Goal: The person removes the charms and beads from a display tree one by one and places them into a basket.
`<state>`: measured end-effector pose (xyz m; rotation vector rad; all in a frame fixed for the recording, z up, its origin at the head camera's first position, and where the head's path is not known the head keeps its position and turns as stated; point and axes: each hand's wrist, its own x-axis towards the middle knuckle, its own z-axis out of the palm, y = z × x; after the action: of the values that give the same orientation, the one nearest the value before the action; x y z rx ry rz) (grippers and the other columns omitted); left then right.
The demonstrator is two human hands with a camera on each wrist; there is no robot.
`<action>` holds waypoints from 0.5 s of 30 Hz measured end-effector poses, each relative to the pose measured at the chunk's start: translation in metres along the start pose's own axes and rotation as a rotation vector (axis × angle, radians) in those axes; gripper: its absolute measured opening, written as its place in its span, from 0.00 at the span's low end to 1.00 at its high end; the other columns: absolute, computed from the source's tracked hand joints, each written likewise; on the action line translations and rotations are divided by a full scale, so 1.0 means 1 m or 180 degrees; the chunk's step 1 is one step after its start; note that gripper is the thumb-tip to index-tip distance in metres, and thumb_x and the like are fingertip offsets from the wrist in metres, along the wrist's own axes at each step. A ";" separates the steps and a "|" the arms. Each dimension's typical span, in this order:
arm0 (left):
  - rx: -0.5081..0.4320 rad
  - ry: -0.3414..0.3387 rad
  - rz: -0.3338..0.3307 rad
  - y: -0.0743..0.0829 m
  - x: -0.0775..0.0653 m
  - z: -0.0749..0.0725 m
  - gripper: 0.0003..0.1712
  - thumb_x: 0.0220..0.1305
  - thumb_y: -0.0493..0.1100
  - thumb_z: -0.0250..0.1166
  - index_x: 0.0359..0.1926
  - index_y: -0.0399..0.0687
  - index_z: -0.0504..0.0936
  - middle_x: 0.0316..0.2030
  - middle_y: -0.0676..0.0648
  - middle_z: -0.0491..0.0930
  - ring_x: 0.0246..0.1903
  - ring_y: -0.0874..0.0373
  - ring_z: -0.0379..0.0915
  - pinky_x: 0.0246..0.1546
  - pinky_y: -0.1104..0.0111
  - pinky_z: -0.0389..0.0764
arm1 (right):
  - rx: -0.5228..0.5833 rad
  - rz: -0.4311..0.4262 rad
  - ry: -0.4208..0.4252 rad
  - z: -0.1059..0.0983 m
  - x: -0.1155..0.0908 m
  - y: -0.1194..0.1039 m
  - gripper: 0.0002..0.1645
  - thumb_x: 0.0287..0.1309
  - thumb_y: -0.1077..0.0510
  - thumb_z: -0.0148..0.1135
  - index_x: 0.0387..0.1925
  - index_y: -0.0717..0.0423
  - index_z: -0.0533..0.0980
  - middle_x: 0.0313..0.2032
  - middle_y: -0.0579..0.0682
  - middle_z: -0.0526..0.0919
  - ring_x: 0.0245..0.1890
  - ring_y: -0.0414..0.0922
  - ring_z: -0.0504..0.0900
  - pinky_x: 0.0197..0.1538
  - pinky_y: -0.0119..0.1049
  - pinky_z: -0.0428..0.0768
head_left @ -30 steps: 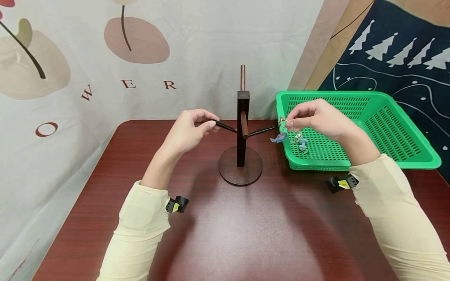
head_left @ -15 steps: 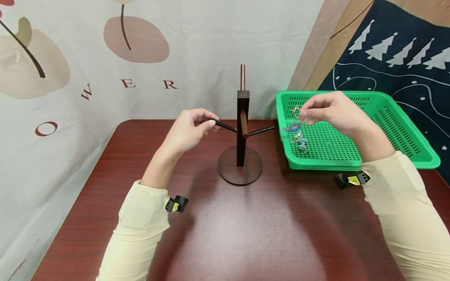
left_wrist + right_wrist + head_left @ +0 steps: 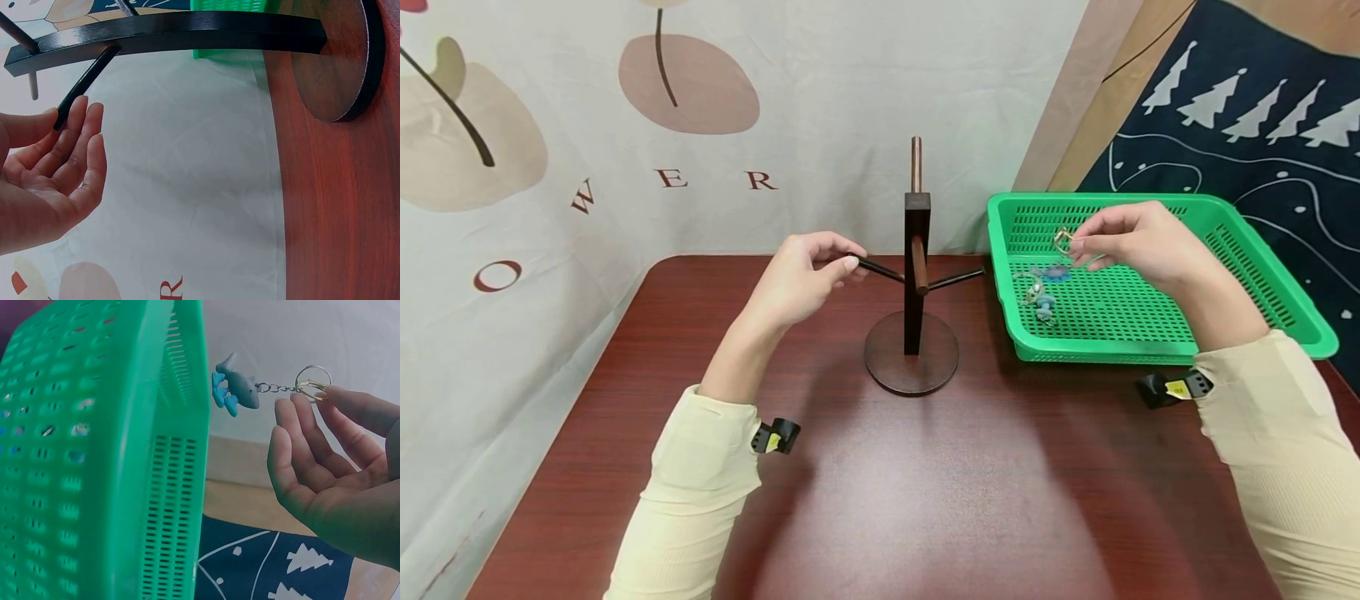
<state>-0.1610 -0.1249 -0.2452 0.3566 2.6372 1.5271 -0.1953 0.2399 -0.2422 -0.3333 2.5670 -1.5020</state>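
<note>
My left hand pinches the tip of a black peg on a dark wooden stand; in the left wrist view, thumb and fingertips meet at the peg's end. With thumb and fingertips, my right hand holds a keychain by its gold clasp, above the green basket. From the ring and short chain hangs a grey, shark-shaped charm with bright blue pieces. More small keychains, one with pale blue parts, lie on the basket floor near its left side.
The stand has a round base and further pegs, one angled toward the basket. Beneath everything is a red-brown wooden table. A pale printed cloth hangs behind, and a dark blue tree-patterned cloth at the right.
My right hand has moved right with the keychain, from beside the stand's right peg over the basket's left rim to above its inside. My left hand stays on the peg.
</note>
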 end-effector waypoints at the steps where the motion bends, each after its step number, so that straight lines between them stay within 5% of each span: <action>1: -0.0001 0.0004 -0.0012 0.000 0.000 0.000 0.10 0.64 0.34 0.54 0.44 0.36 0.78 0.35 0.38 0.81 0.36 0.55 0.77 0.40 0.66 0.75 | -0.0014 0.0022 0.0006 0.000 0.000 0.001 0.08 0.60 0.65 0.55 0.31 0.57 0.80 0.28 0.46 0.82 0.30 0.44 0.81 0.34 0.34 0.79; 15: -0.0019 0.0040 -0.0044 0.000 -0.001 0.001 0.10 0.65 0.34 0.54 0.44 0.36 0.78 0.35 0.38 0.81 0.36 0.55 0.77 0.37 0.69 0.74 | -0.0048 0.0148 0.0096 -0.003 -0.004 0.010 0.05 0.58 0.61 0.59 0.33 0.57 0.80 0.28 0.49 0.82 0.29 0.43 0.81 0.32 0.33 0.79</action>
<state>-0.1602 -0.1236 -0.2456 0.3288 2.6382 1.5379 -0.1936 0.2481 -0.2498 -0.2529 2.5916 -1.4838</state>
